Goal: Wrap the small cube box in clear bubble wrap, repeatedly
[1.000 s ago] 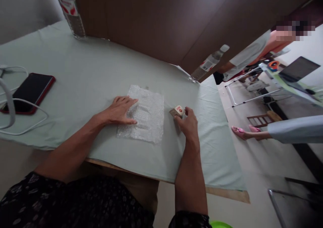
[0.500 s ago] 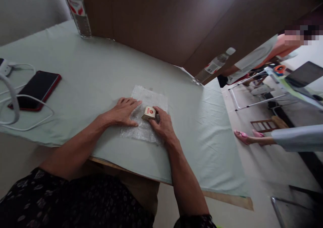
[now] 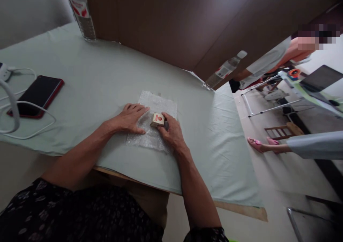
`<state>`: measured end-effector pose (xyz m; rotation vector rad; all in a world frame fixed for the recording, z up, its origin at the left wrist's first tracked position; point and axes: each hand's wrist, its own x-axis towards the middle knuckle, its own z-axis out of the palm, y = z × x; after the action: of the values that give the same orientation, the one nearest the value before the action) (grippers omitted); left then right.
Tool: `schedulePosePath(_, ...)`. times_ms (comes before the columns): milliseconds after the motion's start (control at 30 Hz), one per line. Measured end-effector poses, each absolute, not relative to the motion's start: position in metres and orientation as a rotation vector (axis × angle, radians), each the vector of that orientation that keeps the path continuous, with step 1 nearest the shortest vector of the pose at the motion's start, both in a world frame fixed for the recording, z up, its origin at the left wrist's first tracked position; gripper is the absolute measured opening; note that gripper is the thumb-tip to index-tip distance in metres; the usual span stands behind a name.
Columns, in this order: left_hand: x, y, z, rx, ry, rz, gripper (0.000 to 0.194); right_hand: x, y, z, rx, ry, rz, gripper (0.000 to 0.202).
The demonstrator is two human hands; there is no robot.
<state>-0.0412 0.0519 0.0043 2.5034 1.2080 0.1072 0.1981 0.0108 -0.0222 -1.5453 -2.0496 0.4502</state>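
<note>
A small cream box [image 3: 157, 119] with a red mark on top sits near the middle of a sheet of bubble wrap [image 3: 151, 140]. The wrap lies flat on the pale green tablecloth [image 3: 112, 74]. My right hand [image 3: 172, 130] grips the box from its right side, thumb at the near edge and fingers at the far edge. On the left, my left hand [image 3: 132, 119] rests with fingers spread on the left edge of the wrap, a short way from the box and not touching it.
A phone [image 3: 36, 95] with a red case and a white cable [image 3: 49, 110] lie at the left. Water bottles [image 3: 83, 19] [image 3: 223, 70] stand against the brown panel [image 3: 160, 24] behind. Another person's legs [image 3: 308, 147] and a folding table [image 3: 311, 92] are at the right.
Both hands, the box and the bubble wrap hold the same arrangement. The whole view has shifted very slightly.
</note>
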Motion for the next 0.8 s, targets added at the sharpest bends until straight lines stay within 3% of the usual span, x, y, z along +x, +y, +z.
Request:
schedulePosePath(233, -0.043, 0.052, 0.005, 2.489, 1.177, 0.183, 0.09, 0.206, -0.003, 0.006, -1.43, -2.105, 0.402, 0.061)
schedulePosePath(367, -0.041, 0.055, 0.003, 2.468, 1.194, 0.325, 0.076, 0.205, -0.041, 0.031, -1.279, -2.392, 0.307, 0.044)
schedulePosePath(500, -0.036, 0.056, 0.004, 2.423, 1.196, 0.549, 0.053, 0.194, -0.072, 0.018, -1.325, -2.576, 0.036, 0.018)
schedulePosePath(633, -0.032, 0.054, 0.008, 2.368, 1.061, 0.746, 0.032, 0.188, -0.071, 0.002, -1.285, -2.431, -0.158, 0.022)
schedulePosePath(800, -0.032, 0.051, 0.013, 2.3, 0.956, 0.828, 0.021, 0.193, -0.067, 0.017, -1.283, -2.464, -0.056, 0.012)
